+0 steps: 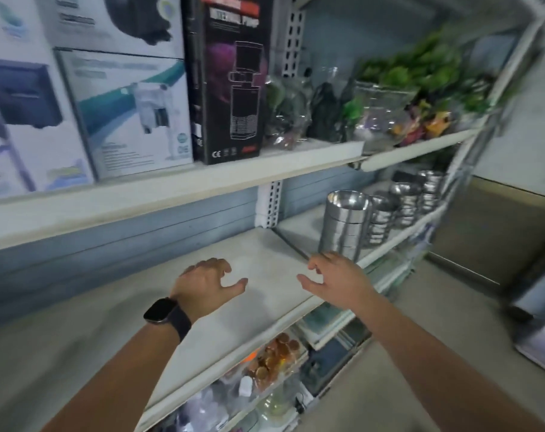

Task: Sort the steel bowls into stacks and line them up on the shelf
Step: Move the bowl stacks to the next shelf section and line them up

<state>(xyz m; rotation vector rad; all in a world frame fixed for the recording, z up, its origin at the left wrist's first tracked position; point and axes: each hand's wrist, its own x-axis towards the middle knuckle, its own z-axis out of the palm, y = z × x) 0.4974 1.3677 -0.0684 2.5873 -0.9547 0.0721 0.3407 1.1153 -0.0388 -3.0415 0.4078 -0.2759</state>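
Several stacks of steel bowls stand in a row on the white shelf (265, 251), receding to the right. The nearest stack (346, 222) is the tallest, with a second stack (382, 218), a third stack (405, 207) and a farther one (428, 190) behind it. My left hand (207, 283), with a dark watch on its wrist, hovers over the bare shelf, fingers loosely curled and holding nothing. My right hand (336, 279) hangs just in front of the nearest stack, fingers relaxed and spread, also holding nothing. The view is motion-blurred.
The shelf above carries white product boxes (124, 110), a black pump box (230, 76) and bagged green plastic plants (414, 79). Below, a lower shelf holds small packaged goods (277, 357). A perforated upright post (269, 207) splits the shelf bays. Floor lies to the right.
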